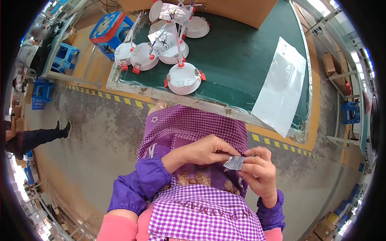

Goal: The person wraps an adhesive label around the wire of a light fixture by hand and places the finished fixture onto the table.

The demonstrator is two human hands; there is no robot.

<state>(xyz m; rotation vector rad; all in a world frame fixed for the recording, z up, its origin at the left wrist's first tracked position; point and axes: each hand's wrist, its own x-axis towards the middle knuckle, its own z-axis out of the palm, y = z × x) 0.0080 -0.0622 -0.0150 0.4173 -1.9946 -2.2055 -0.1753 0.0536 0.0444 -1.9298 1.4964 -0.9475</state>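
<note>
In front of my apron, a small silver label with fine print is between my hands. My left hand is closed, with thumb and fingertips pinched at the label's upper left edge. From the other side, the bent fingers of my right hand grip its right edge. Part of the label is hidden by my fingers. On the green table ahead, a round white downlight with red-tipped spring clips lies nearest to me. Several similar downlights are grouped behind it, with wires and silver labels among them.
A long white sheet lies across the right side of the green table and hangs over its front edge. A cardboard box stands at the back. Blue stools and a person's leg are at the left.
</note>
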